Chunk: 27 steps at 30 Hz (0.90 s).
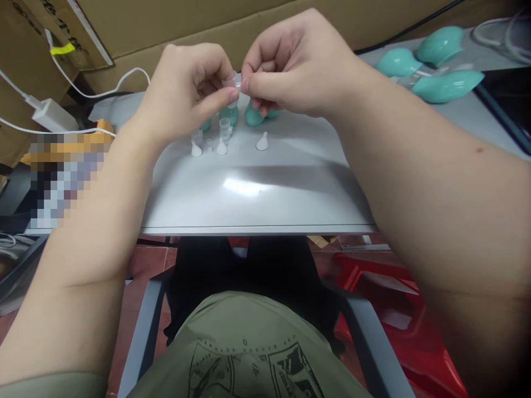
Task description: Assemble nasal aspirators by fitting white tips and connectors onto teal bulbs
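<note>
Over the bench's (257,210) far side, the left hand (188,77) pinches a clear cup (230,83); whether the right hand (296,69) grips it, I cannot tell. Over-squeezing could shoot it into the 3 white funnels (262,142).

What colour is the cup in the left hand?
The cup is see-through, best seen in the head view.

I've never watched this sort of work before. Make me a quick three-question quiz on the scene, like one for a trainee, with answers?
1. True or false: the left hand holds a clear plastic piece.
2. How many teal pieces lie to the right of the right hand?
3. Where does the white plug block appear? A) right of both hands; B) between them; C) left of both.

Key: 1 True; 2 Three; 3 C.
</note>
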Available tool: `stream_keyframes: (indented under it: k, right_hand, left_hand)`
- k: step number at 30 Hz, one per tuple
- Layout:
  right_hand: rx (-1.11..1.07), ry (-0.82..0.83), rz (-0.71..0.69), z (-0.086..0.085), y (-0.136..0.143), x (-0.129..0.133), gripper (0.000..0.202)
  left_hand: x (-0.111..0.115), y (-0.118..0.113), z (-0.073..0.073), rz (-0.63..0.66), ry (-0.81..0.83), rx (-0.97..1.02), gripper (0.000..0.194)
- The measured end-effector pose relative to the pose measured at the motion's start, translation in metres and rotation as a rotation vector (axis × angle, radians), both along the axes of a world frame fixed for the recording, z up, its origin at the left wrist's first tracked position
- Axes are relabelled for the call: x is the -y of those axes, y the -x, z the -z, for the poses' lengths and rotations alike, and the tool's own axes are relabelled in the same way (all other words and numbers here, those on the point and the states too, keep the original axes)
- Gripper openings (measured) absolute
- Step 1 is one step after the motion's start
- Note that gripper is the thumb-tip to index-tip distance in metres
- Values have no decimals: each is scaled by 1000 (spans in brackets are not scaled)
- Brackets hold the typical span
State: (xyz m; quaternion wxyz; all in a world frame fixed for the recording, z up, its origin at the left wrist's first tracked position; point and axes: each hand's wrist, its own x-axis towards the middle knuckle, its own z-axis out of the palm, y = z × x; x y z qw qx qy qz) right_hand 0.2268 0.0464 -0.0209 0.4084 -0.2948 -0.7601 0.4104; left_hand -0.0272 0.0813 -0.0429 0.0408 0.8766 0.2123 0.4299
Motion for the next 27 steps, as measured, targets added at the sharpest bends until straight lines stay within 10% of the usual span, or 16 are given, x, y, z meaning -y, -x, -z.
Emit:
stream_keyframes:
  k: [11, 27]
  right_hand:
    - [196, 86, 78, -37, -7, 18, 40]
    - [11, 69, -48, 26, -44, -12, 18]
  left_hand:
    - [39, -12, -15, -37, 187, -28, 54]
    - [47, -34, -3, -38, 71, -43, 16]
